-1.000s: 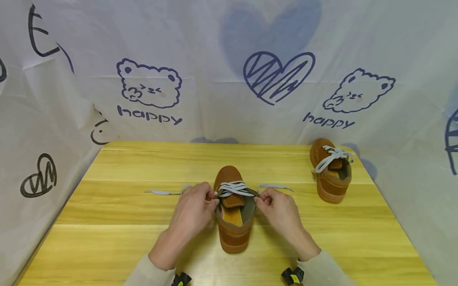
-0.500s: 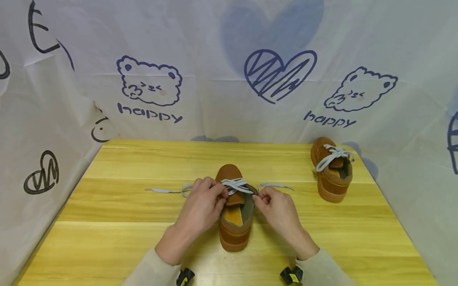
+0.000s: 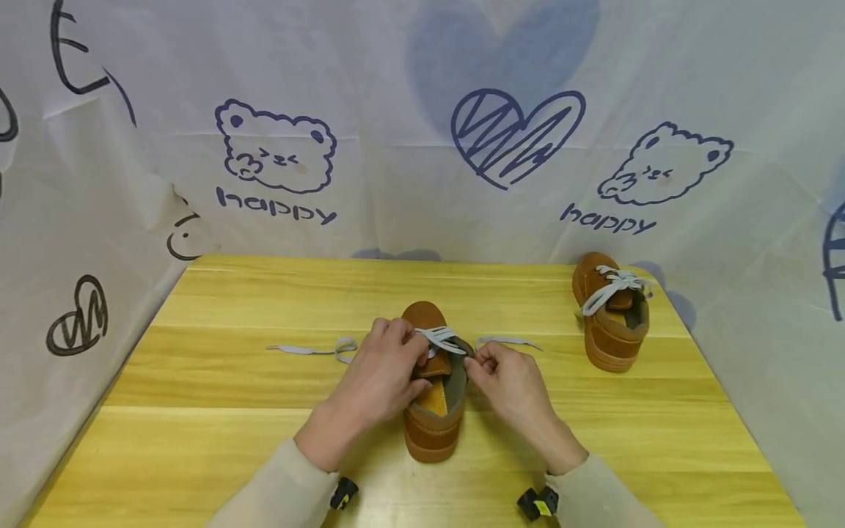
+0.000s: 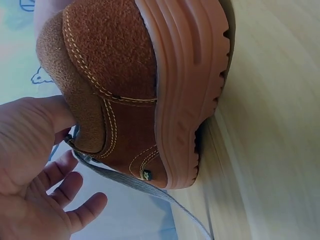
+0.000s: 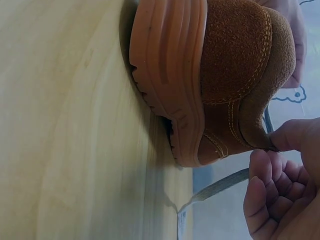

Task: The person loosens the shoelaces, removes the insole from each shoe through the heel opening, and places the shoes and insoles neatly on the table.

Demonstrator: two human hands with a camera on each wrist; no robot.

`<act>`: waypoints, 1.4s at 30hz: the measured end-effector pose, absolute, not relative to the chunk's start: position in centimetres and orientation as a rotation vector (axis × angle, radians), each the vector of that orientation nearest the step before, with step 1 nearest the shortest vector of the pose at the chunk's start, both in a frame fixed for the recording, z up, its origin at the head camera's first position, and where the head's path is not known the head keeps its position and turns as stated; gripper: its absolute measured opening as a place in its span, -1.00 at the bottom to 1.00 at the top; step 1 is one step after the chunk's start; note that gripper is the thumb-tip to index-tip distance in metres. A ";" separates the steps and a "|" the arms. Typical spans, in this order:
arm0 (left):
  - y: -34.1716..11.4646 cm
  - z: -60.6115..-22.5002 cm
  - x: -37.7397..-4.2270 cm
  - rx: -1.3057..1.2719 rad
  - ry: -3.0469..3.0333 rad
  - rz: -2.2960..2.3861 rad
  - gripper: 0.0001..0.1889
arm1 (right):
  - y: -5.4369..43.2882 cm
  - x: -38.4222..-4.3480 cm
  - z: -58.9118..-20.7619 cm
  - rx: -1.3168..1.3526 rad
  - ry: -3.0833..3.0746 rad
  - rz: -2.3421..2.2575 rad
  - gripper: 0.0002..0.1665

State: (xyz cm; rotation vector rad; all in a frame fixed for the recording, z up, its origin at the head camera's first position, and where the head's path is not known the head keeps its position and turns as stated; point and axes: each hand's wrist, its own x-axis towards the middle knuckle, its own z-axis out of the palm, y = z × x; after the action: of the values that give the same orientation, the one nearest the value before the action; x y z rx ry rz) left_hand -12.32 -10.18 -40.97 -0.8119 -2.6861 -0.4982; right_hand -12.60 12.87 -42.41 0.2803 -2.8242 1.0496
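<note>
A brown suede shoe [image 3: 432, 433] stands with its heel toward me, white laces [image 3: 441, 337] crossed over its tongue [image 3: 436, 364]. My left hand [image 3: 376, 374] reaches over its left side, thumb and index finger apart beside the tongue. In the left wrist view the thumb [image 4: 55, 110] goes behind the collar, its tip hidden, and the other fingers are loosely extended. My right hand [image 3: 515, 385] pinches the upper right edge of the opening between thumb and index finger, the other fingers curled. The loose lace ends [image 3: 297, 350] lie on the table to both sides.
A second brown shoe [image 3: 614, 330], its white laces tied in a bow, stands at the back right of the wooden table [image 3: 218, 440]. White cloth [image 3: 396, 183] with printed bears and hearts hangs behind and along the sides.
My left hand has let go of the shoe's left edge and moved right and slightly up, over the tongue. The right hand keeps its pinch. The view has shifted slightly.
</note>
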 end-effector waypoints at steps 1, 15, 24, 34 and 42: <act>-10.1 -41.0 -12.5 -0.823 -2.692 -0.472 -0.57 | 12.9 -12.6 -42.4 0.284 -2.824 1.045 -0.74; -9.5 -40.6 -13.6 -0.726 -2.684 -0.749 -0.91 | 14.1 -14.4 -41.5 0.439 -2.855 0.820 -0.76; -8.7 -40.1 -13.4 -0.419 -2.804 -1.232 -0.84 | 14.7 -16.6 -40.8 0.568 -2.857 0.668 -0.81; -7.9 -40.7 -14.0 -0.407 -2.804 -1.240 -0.88 | 14.6 -17.1 -40.8 0.561 -2.890 0.669 -0.83; -7.9 -40.9 -14.7 -0.469 -2.805 -1.227 -0.89 | 14.4 -17.1 -40.7 0.518 -2.907 0.750 -0.87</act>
State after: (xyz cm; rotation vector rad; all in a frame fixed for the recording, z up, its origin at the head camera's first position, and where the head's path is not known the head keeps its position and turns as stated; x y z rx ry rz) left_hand -14.68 -7.91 -40.94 -0.4691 -2.8046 -1.2266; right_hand -17.06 14.43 -40.74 0.5177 -2.9071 0.7496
